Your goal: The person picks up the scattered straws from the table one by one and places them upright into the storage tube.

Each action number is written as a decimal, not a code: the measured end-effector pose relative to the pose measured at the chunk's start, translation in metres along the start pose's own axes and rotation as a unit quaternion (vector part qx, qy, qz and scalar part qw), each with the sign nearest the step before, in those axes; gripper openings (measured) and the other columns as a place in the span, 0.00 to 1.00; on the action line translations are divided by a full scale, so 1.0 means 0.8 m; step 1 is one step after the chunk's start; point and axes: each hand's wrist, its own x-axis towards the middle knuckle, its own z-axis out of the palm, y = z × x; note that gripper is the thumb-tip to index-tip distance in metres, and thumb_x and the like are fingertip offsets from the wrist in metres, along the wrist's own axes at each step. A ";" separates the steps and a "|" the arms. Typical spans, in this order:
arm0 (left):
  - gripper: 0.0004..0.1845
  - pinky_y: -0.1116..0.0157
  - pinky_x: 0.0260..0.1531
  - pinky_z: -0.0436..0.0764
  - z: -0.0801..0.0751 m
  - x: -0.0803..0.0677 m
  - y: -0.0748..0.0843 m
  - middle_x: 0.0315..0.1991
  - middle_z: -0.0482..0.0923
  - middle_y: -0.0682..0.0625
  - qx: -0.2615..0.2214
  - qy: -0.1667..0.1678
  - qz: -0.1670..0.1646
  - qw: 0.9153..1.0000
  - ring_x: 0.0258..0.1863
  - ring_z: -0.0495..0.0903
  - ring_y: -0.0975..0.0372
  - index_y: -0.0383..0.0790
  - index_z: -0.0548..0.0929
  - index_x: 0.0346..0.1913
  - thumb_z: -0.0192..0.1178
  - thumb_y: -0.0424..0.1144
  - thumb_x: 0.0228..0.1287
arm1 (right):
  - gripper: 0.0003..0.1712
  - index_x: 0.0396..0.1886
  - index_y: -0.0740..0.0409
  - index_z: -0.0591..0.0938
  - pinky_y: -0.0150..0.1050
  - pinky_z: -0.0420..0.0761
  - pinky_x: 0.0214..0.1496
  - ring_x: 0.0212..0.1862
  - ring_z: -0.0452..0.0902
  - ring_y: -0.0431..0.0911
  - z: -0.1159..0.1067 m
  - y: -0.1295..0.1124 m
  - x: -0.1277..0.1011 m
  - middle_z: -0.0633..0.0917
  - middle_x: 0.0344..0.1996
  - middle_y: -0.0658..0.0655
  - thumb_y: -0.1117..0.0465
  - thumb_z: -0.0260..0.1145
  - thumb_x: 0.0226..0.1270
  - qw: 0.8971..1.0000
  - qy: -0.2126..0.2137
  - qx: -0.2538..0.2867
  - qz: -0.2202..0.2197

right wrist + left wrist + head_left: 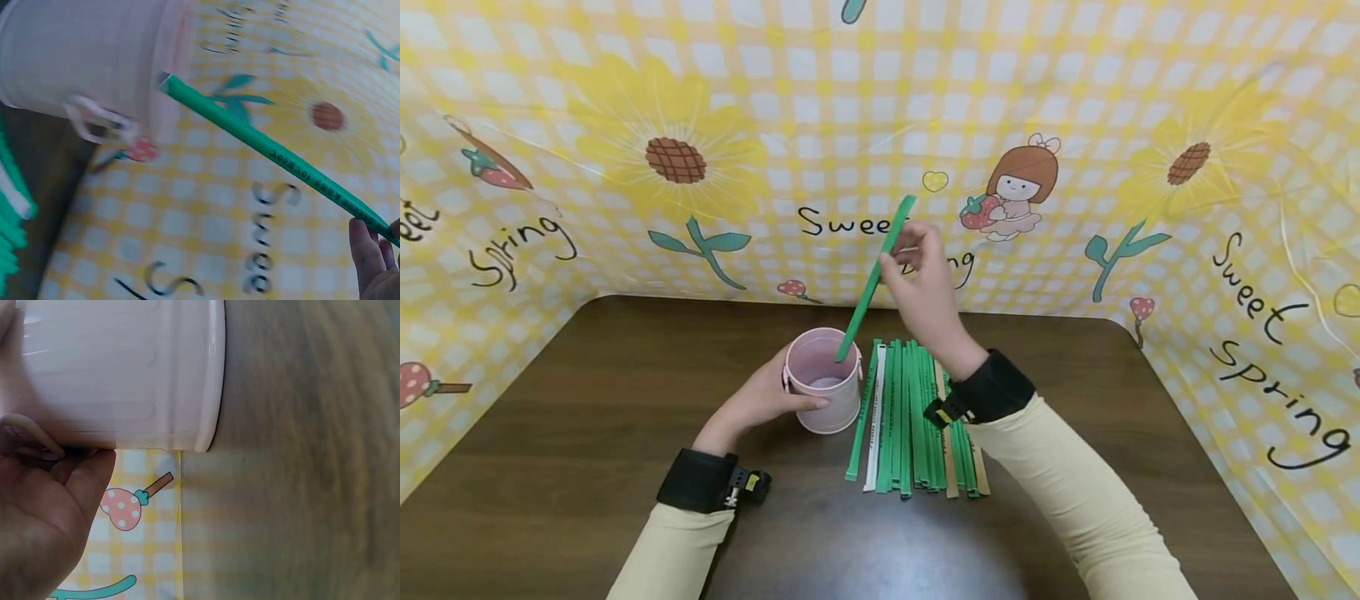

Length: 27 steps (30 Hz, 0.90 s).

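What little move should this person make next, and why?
Probably guide the green strip down into the pink bucket. The right hand pinches it well above its lower end, which lines up with the bucket's opening in the head view but overlaps the bucket's outside in the right wrist view; the left hand holds the bucket.

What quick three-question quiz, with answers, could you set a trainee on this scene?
1. True or false: the pink bucket held by the left grip is lying on its side.
2. What colour is the stick pinched by the right grip?
3. Fill in: in the head view, the row of sticks lies to the ____ of the pink bucket.

Key: 1. False, its open top faces up. 2. Green. 3. Right.
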 end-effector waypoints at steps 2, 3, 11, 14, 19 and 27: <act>0.50 0.43 0.66 0.73 0.001 0.000 0.000 0.68 0.72 0.35 -0.003 -0.004 -0.001 1.000 0.67 0.73 0.42 0.36 0.59 0.77 0.77 0.39 0.54 | 0.18 0.60 0.70 0.66 0.42 0.83 0.50 0.47 0.79 0.56 0.010 0.009 -0.007 0.76 0.50 0.67 0.72 0.57 0.74 1.000 -0.017 -0.017 0.010; 0.50 0.43 0.66 0.73 0.001 0.000 0.000 0.68 0.72 0.35 -0.006 -0.006 -0.002 1.000 0.67 0.73 0.42 0.36 0.59 0.77 0.77 0.39 0.54 | 0.18 0.60 0.70 0.66 0.42 0.82 0.51 0.49 0.79 0.59 0.013 0.015 -0.010 0.76 0.51 0.68 0.72 0.57 0.74 0.999 -0.021 -0.023 0.013; 0.52 0.44 0.66 0.73 0.002 0.003 0.004 0.68 0.72 0.35 -0.011 -0.010 -0.004 1.000 0.66 0.73 0.43 0.37 0.59 0.77 0.78 0.40 0.54 | 0.22 0.64 0.69 0.65 0.49 0.82 0.53 0.54 0.79 0.62 0.022 0.045 -0.026 0.76 0.53 0.70 0.72 0.58 0.74 0.996 -0.053 -0.058 0.047; 0.51 0.44 0.66 0.73 0.001 0.003 0.004 0.68 0.72 0.35 -0.013 -0.008 -0.006 1.000 0.66 0.73 0.43 0.37 0.59 0.77 0.78 0.39 0.54 | 0.22 0.64 0.69 0.65 0.47 0.81 0.53 0.54 0.80 0.63 0.025 0.054 -0.029 0.76 0.53 0.70 0.72 0.58 0.74 0.995 -0.061 -0.065 0.049; 0.51 0.44 0.66 0.73 0.000 0.002 0.004 0.68 0.72 0.35 -0.014 -0.007 -0.006 1.000 0.66 0.73 0.43 0.37 0.59 0.77 0.78 0.39 0.54 | 0.22 0.64 0.70 0.66 0.44 0.80 0.51 0.51 0.81 0.63 0.031 0.064 -0.033 0.77 0.50 0.70 0.73 0.58 0.74 0.994 -0.069 -0.064 0.056; 0.50 0.44 0.66 0.72 0.000 0.001 -0.001 0.68 0.72 0.35 -0.020 -0.006 -0.001 1.000 0.66 0.73 0.43 0.38 0.59 0.77 0.77 0.37 0.54 | 0.20 0.61 0.69 0.67 0.51 0.80 0.57 0.50 0.80 0.61 0.040 0.074 -0.043 0.78 0.48 0.69 0.72 0.60 0.73 0.991 -0.077 -0.086 0.070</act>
